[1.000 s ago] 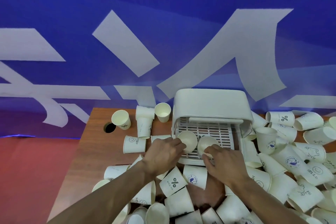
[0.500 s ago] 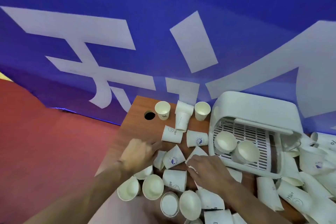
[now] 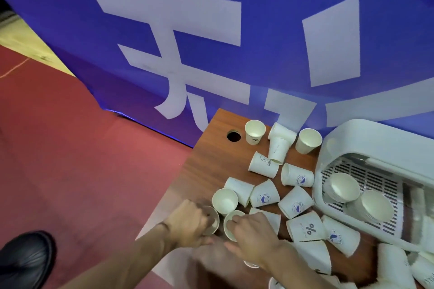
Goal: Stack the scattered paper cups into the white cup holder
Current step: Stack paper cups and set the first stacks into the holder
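Note:
Several white paper cups lie scattered on a wooden table (image 3: 206,162). The white cup holder (image 3: 366,141) stands at the right with two stacks of cups (image 3: 344,186) lying on its slotted tray. My left hand (image 3: 187,223) grips an upright cup (image 3: 212,219) near the table's left edge. Beside it, my right hand (image 3: 252,234) holds another upright cup (image 3: 231,224), fingers over its rim. A third open cup (image 3: 225,200) stands just behind these two.
A round cable hole (image 3: 234,136) sits at the table's far left corner, with upright cups (image 3: 254,132) beside it. A blue banner (image 3: 211,42) hangs behind. Red floor (image 3: 82,159) lies left, with a black shoe (image 3: 25,258) at the bottom left.
Both hands left the holder, moved left and toward me across the table, and now each grips a cup at the left edge. The view has swung left.

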Demonstrator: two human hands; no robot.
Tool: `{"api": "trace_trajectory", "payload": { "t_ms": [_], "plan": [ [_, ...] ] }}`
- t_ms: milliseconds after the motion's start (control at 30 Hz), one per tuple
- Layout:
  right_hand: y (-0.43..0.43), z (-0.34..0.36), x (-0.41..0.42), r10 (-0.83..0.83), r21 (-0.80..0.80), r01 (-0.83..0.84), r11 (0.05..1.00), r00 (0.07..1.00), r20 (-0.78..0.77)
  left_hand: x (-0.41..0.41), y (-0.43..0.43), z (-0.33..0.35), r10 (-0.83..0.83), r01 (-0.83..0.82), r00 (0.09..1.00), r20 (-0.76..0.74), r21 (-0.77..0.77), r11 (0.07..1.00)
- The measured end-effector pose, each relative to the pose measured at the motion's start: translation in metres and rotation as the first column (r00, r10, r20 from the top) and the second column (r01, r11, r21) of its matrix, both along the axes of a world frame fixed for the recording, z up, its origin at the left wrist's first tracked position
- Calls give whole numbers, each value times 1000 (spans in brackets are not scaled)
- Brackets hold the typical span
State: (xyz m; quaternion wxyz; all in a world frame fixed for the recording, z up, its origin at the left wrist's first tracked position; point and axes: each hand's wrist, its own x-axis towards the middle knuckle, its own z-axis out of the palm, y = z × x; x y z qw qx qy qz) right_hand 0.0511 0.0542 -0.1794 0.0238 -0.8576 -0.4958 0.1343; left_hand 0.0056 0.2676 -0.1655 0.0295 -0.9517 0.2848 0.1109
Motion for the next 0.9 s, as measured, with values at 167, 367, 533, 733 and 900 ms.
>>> {"api": "trace_trajectory", "payload": {
  "t_ms": [167, 367, 533, 733, 900],
  "plan": [
    [9, 2, -6, -51, -42, 50, 998, 999, -4, -9, -7, -1, -20, 28, 997, -68, 123, 992],
    [14, 21, -13, -128, -74, 134, 988, 988, 85, -12, -10, 10, -17, 20, 1000, -20, 139, 990],
    [4, 28, -14, -217, -19, 221, 975, 968, 127, -11, -6, 22, -43, 49, 997, -66, 88, 995],
    [-15, 39, -14, -305, 40, 302, 952, 940, 152, -2, -11, 40, -55, 56, 997, -62, 28, 998],
    [-29, 59, -18, -365, 135, 345, 929, 916, 167, 5, -23, 61, -123, 121, 991, -57, -34, 992]
  ]
}}
